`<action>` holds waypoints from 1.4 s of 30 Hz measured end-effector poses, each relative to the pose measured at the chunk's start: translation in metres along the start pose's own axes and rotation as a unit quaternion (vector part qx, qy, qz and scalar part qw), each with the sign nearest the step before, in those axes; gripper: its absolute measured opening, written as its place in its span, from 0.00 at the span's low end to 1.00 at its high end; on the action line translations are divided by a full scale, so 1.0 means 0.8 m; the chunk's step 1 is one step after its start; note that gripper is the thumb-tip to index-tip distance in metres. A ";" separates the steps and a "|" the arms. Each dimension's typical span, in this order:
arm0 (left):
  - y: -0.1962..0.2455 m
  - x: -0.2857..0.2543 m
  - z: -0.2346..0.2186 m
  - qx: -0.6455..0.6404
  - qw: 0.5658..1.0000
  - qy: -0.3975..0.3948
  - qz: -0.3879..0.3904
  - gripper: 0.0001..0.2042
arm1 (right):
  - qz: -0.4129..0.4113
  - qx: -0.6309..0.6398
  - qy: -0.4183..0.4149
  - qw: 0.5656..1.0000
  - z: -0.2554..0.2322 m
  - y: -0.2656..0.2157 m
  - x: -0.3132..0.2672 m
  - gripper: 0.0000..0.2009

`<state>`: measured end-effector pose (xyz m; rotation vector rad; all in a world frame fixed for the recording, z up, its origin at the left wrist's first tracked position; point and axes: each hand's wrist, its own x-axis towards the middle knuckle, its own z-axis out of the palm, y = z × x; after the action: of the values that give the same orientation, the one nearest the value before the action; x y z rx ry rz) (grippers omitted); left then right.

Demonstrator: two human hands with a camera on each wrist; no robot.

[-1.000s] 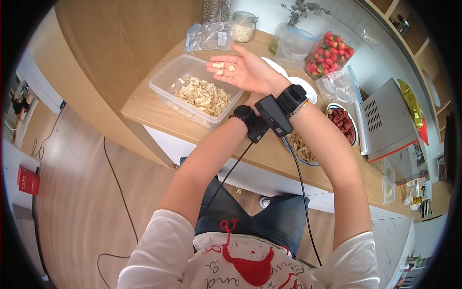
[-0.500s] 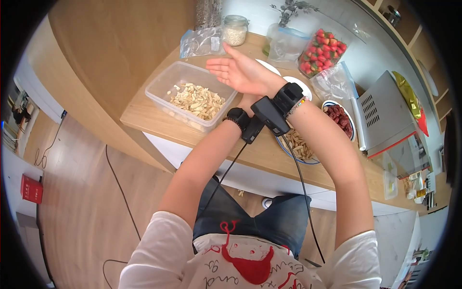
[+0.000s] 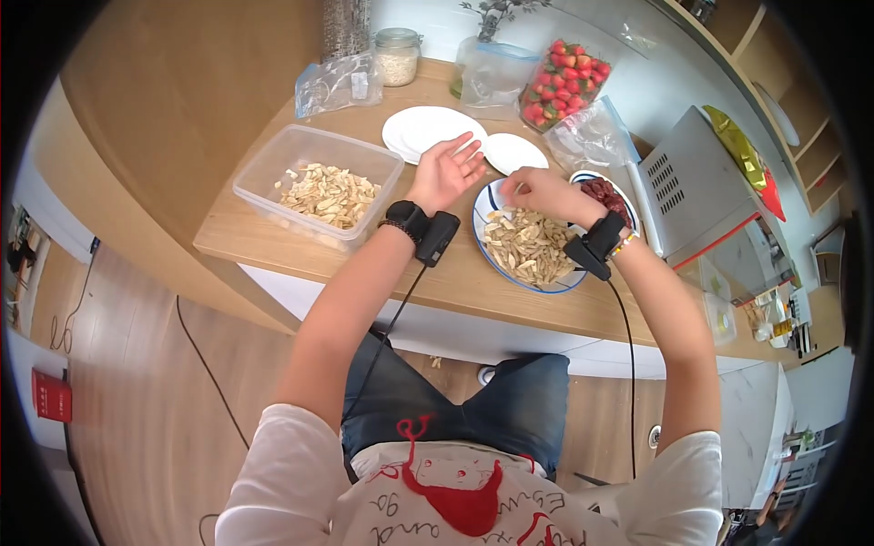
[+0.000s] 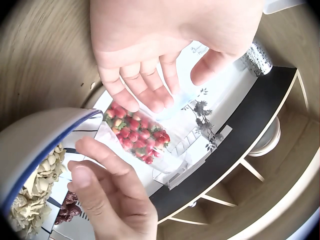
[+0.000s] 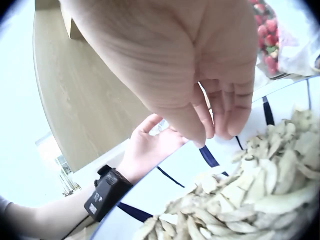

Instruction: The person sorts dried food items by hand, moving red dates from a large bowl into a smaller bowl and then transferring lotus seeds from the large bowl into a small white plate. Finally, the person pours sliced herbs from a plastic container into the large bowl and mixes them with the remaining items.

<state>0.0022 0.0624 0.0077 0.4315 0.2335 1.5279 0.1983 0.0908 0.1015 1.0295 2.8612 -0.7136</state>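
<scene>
In the head view, my left hand (image 3: pixel 444 175) is raised palm up between the plastic box (image 3: pixel 259 196) of pale dried pieces and the bowl, fingers loosely bent and holding nothing visible. My right hand (image 3: pixel 551 196) hovers over the rim of the blue-and-white bowl (image 3: pixel 482 218), which holds dried slices (image 3: pixel 528 250). In the right wrist view, my right fingers (image 5: pixel 235 120) bend downward above the slices (image 5: pixel 250 200), thumb apart from them, with nothing seen between. The left wrist view shows both hands without contact, the left (image 4: pixel 170 45) above the right (image 4: pixel 115 195).
White plates (image 3: pixel 428 127) lie behind my hands. Farther back stand an oat jar (image 3: pixel 397 59), clear bags (image 3: pixel 496 77) and a strawberry container (image 3: pixel 564 84). A bowl of red dates (image 3: pixel 603 191) sits beside my right wrist, near a grey appliance (image 3: pixel 683 182).
My crossed arms have separated. The right hand, which had pieces on its upturned palm, has moved right to the bowl of slices; the left hand has come into view, palm up.
</scene>
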 end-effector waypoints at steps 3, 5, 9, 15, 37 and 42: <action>0.001 -0.002 0.003 0.003 1.000 0.005 0.000 0.19 | -0.067 0.102 -0.024 0.992 0.017 0.011 0.000 0.18; 0.001 -0.003 0.004 0.002 1.000 0.007 0.001 0.19 | -0.100 0.032 -0.034 0.994 0.023 0.009 0.002 0.19; 0.002 -0.006 0.006 0.001 1.000 0.005 -0.001 0.19 | -0.085 0.038 -0.061 0.994 0.028 0.016 0.003 0.15; 0.004 -0.008 0.006 0.012 1.000 0.000 0.000 0.19 | -0.054 0.095 -0.064 0.992 0.021 0.017 -0.012 0.10; 0.005 -0.007 0.003 0.009 1.000 0.010 0.002 0.19 | -0.106 0.022 -0.007 0.994 0.032 0.015 -0.016 0.11; 0.003 -0.007 0.003 0.009 1.000 0.013 0.003 0.19 | -0.079 0.004 0.039 0.996 0.020 0.013 -0.020 0.11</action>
<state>0.0010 0.0566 0.0101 0.4272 0.2676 1.5390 0.2154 0.0816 0.0857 0.8576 3.0355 -0.7102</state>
